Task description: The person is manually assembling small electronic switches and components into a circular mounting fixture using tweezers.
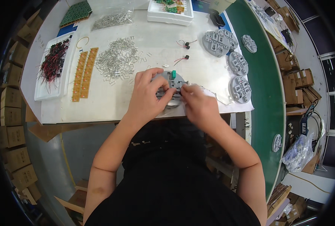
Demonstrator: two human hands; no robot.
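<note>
A round grey plastic housing [178, 86] lies at the near edge of the white work table, between my hands. A small green block [174, 74] stands up from its far part. My left hand [146, 94] is closed on the housing's left side, with thumb and fingertips curled over the inner parts. At the right side, my right hand [201, 105] is bent into a pinch against the housing. It is slightly blurred, and whatever lies between its fingertips is hidden.
Loose U-shaped metal pins [116, 58] are heaped left of centre. Yellow-brown circuit strips [85, 73] and a white tray [38, 90] of red-and-black wired parts lie farther left. Two black wired parts [186, 57] sit beyond my right hand. Several grey round housings [241, 89] stand on the right.
</note>
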